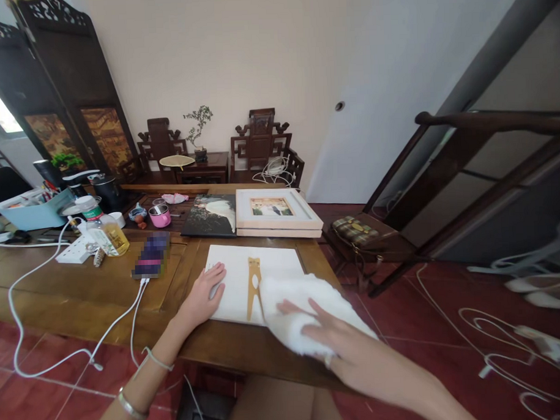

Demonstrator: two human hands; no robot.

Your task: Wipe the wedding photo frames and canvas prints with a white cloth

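Observation:
A flat white panel (231,267) lies near the front edge of the wooden table, with a tan cat-shaped piece (254,284) on its face. It looks like the back of a picture frame with its stand, though I cannot be sure. My left hand (208,292) rests on the panel's left side, fingers stretched out and holding nothing. Bunched under my right hand (318,328) is a fluffy white cloth (310,291), which covers the panel's right part and hangs past the table edge. The fingers of this hand are slightly blurred and press into the cloth.
Behind the panel lie a dark photo print (207,215) and stacked white picture frames (280,225). To the left are a phone (152,254) with cables, an oil-coloured bottle (115,237), a power strip (74,249), a pink cup (159,215) and a blue bin (36,212). A wooden chair (400,230) stands right.

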